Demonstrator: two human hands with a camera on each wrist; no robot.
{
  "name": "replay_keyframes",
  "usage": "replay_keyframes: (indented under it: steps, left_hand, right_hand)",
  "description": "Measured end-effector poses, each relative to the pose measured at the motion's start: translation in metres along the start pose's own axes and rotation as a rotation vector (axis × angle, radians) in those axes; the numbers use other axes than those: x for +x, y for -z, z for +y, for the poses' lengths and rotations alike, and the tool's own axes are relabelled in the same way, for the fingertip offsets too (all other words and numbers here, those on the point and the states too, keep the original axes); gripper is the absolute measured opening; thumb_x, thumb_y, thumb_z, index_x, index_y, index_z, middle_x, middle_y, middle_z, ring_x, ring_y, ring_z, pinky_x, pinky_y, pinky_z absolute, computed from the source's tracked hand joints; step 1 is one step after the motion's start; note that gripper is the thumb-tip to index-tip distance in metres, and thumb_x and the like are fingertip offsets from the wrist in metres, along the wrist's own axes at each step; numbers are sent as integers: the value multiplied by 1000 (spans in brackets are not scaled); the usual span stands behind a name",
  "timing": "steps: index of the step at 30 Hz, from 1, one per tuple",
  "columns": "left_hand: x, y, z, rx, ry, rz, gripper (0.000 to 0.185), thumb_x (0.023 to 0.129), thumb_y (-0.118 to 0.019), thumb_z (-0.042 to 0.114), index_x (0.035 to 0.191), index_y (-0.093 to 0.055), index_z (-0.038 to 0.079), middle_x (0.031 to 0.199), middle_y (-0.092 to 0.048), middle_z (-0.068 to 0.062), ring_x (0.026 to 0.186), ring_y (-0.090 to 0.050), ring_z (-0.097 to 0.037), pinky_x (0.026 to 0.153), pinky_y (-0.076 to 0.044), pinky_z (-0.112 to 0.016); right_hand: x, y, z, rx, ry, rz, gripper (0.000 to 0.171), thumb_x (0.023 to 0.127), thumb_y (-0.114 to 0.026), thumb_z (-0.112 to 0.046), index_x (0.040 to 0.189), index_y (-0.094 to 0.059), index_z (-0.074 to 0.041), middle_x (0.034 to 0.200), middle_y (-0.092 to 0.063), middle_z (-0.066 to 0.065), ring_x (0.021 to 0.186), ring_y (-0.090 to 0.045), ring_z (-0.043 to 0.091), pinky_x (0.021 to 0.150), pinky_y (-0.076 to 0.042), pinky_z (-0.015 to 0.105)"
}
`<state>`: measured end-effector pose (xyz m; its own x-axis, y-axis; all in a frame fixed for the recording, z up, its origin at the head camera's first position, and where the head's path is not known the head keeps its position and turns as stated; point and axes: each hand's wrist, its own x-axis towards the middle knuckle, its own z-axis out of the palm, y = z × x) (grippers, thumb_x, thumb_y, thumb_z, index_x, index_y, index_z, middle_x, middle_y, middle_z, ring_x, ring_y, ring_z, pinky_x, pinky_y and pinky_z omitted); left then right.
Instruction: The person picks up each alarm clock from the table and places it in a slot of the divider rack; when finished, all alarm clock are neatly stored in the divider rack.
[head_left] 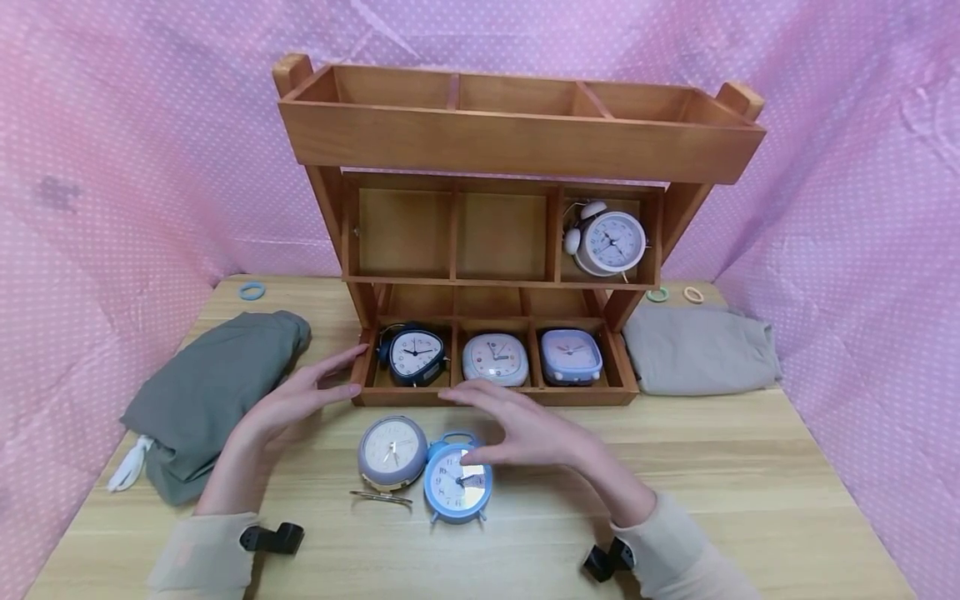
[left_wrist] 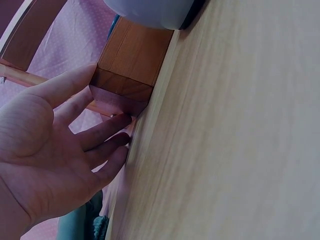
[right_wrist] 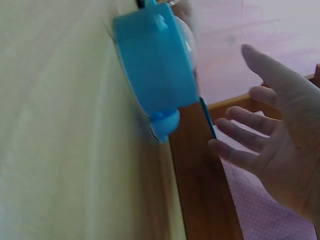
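My left hand [head_left: 303, 398] touches the left front corner of the wooden shelf's bottom tray [left_wrist: 127, 55], thumb at the front and fingers along the end. Over the tabletop, my right hand [head_left: 517, 423] reaches across with spread, relaxed fingers and holds nothing. Its thumb overlaps a light-blue alarm clock [head_left: 450, 493] in the head view; the right wrist view shows the hand apart from that clock [right_wrist: 155, 60]. Left of it stands a round grey-purple clock [head_left: 391, 450]. Behind, the bottom tray holds a dark triangular clock [head_left: 415, 354], a pale rounded-square clock [head_left: 495, 358] and a lavender clock [head_left: 572, 357].
Above stand two more tiers of the wooden shelf [head_left: 487, 137]; a white twin-bell clock [head_left: 615, 242] sits in the middle tier's right compartment. A dark grey cloth bag [head_left: 225, 392] lies left, a beige cloth [head_left: 697, 350] right. Small rings [head_left: 252, 291] lie near the back edge.
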<state>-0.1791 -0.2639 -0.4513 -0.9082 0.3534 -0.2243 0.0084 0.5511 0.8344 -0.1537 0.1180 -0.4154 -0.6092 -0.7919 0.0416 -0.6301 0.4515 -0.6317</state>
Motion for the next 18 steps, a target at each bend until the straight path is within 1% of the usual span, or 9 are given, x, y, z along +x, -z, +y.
replay_keyframes:
  steps: [4, 7, 12, 18]
  left_hand:
    - [0, 0, 0, 3, -1, 1, 76, 101, -64, 43, 164, -28, 24, 173, -19, -13, 159, -10, -46, 119, -15, -77]
    - [0, 0, 1, 2, 5, 3, 76, 101, -64, 44, 164, -27, 24, 173, -19, -13, 159, -10, -46, 119, -14, -77]
    - [0, 0, 1, -4, 15, 1, 76, 101, -64, 44, 165, -27, 24, 174, -17, -13, 160, -8, -46, 119, -12, -78]
    - [0, 0, 2, 1, 15, 0, 77, 101, -64, 44, 165, -27, 23, 174, -17, -14, 159, -8, -47, 119, -13, -78]
  right_hand:
    - [0, -7, 0, -38, -11, -131, 82, 87, -78, -55, 157, -42, -32, 160, -44, -3, 148, -43, 15, 120, -42, 44]
    - [1, -11, 0, -80, 2, -193, 85, 84, -81, -55, 156, -43, -30, 157, -47, -5, 145, -46, 13, 120, -42, 39]
    - [1, -18, 1, -133, 46, -238, 89, 82, -81, -58, 157, -43, -27, 152, -51, -3, 140, -50, 12, 119, -43, 36]
    - [0, -22, -1, -170, 55, -262, 98, 76, -82, -65, 157, -44, -25, 151, -52, -3, 140, -49, 12, 120, -41, 35]
